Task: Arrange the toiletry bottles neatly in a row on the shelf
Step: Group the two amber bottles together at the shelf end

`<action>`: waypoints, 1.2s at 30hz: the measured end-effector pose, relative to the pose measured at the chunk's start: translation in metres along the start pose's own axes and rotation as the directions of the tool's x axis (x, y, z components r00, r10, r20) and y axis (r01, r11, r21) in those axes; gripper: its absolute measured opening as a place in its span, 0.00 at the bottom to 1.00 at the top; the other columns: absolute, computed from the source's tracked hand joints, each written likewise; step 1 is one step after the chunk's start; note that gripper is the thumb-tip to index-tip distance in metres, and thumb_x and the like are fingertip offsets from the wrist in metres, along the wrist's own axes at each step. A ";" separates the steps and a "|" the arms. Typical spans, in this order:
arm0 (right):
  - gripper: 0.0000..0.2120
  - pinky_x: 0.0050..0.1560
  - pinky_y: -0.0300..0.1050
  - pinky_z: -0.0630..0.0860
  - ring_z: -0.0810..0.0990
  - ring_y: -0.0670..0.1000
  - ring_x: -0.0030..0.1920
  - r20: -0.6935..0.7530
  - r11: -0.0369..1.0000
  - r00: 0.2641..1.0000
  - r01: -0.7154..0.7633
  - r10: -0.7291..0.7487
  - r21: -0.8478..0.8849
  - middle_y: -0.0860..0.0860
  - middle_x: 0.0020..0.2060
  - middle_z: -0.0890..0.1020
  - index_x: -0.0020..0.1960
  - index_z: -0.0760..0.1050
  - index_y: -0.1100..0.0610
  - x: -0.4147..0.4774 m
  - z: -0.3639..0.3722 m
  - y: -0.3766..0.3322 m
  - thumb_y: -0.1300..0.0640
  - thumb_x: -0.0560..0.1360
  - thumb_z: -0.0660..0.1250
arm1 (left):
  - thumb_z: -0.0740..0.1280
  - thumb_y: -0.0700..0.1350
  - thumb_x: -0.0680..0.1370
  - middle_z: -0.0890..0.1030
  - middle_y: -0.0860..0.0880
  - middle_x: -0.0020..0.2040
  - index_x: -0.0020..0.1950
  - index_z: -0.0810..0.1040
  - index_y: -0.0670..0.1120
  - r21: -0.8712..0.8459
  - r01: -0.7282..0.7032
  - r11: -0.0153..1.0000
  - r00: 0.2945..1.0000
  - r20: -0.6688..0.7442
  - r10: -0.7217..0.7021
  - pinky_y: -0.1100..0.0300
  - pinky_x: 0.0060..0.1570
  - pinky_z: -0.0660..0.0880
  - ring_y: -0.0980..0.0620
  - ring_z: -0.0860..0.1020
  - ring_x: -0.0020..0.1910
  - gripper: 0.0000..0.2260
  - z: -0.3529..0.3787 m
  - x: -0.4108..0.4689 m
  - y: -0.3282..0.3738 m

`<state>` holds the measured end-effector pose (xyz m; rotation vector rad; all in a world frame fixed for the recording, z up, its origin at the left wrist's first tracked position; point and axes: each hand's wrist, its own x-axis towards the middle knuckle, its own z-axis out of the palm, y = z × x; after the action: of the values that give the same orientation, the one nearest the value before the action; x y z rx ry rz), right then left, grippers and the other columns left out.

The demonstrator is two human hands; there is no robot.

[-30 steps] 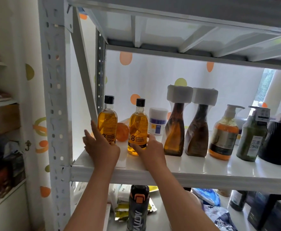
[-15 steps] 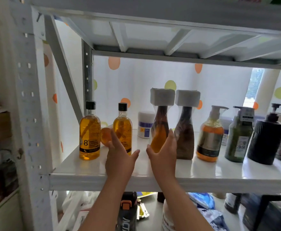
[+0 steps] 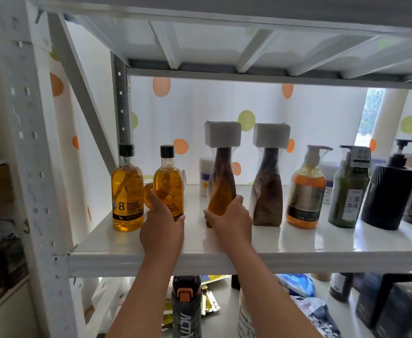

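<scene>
Bottles stand in a row on the shelf (image 3: 297,242). From the left: a shampoo bottle (image 3: 127,191), a second shampoo bottle (image 3: 168,184) just beside it, a twisted bottle (image 3: 221,181), a second twisted bottle (image 3: 268,189), a pump bottle (image 3: 307,189), a tagged bottle (image 3: 349,191) and a ribbed pump bottle (image 3: 390,191). A jar (image 3: 203,176) stands behind, between the second shampoo bottle and the first twisted one. The left hand (image 3: 162,228) touches the second shampoo bottle's base; the right hand (image 3: 231,220) wraps the first twisted bottle's base.
</scene>
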<state>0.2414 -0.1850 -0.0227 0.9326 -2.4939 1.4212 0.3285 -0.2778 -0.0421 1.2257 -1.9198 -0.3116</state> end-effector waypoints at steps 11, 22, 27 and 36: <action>0.34 0.56 0.47 0.76 0.79 0.56 0.58 0.024 0.996 0.998 0.052 -0.050 -0.070 0.53 0.59 0.77 0.65 0.63 0.56 -0.004 0.012 -0.012 0.40 0.68 0.71 | 0.67 0.53 0.75 0.78 0.42 0.60 0.76 0.43 0.45 -0.034 0.040 0.999 0.999 -0.018 -0.041 0.52 0.49 0.78 0.43 0.80 0.55 0.41 -0.002 -0.001 0.000; 0.36 0.57 0.38 0.71 0.75 0.51 0.62 -0.066 0.989 0.989 0.136 -0.133 0.059 0.52 0.63 0.75 0.72 0.61 0.55 -0.002 0.001 0.005 0.41 0.71 0.69 | 0.68 0.54 0.74 0.74 0.42 0.66 0.76 0.42 0.51 -0.120 0.017 0.993 0.996 -0.085 -0.028 0.48 0.49 0.79 0.42 0.78 0.59 0.41 0.001 -0.015 0.001; 0.25 0.62 0.36 0.68 0.73 0.51 0.63 -0.416 0.966 0.886 0.251 -0.203 0.064 0.54 0.62 0.76 0.66 0.69 0.57 0.011 -0.020 0.031 0.51 0.73 0.70 | 0.65 0.52 0.76 0.75 0.47 0.66 0.73 0.58 0.51 -0.254 -0.150 0.956 0.972 -0.214 0.095 0.52 0.53 0.77 0.46 0.77 0.61 0.28 -0.016 -0.050 0.035; 0.43 0.62 0.48 0.73 0.72 0.56 0.66 -0.118 0.995 0.990 -0.074 0.082 0.073 0.56 0.67 0.71 0.75 0.50 0.55 0.042 -0.043 0.068 0.47 0.70 0.72 | 0.50 0.50 0.82 0.67 0.51 0.73 0.73 0.64 0.51 -0.675 0.110 0.730 0.896 0.385 0.220 0.62 0.66 0.61 0.54 0.66 0.71 0.19 0.025 -0.055 0.128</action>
<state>0.1612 -0.1439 -0.0321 0.7432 -2.4326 1.5459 0.2385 -0.1735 -0.0104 0.6081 -1.9140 -1.2470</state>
